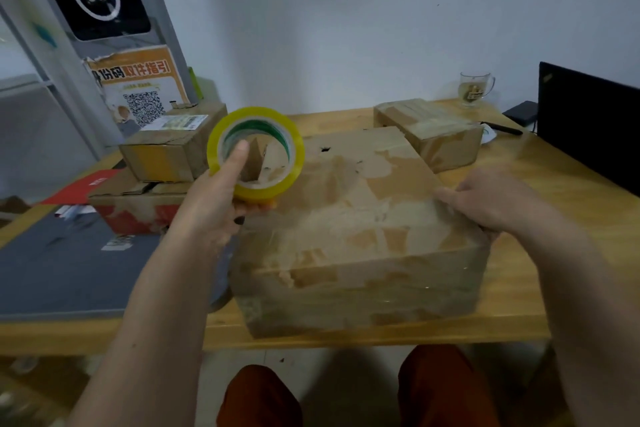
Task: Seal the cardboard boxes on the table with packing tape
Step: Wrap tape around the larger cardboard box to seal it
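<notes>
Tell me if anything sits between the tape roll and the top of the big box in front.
Nothing visible does. The left hand holds the tape roll up over the far left part of the big box, whose top is bare. The right hand rests only on its right edge.

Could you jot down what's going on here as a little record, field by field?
Activity: taping a cardboard box
Left hand: holds the yellow tape roll up over the box
Right hand: pressed on the right edge of the large box
Other boxes: two stacked at the left, one behind at the right
Surface: wooden table
Background: glass mug, dark screen
</notes>
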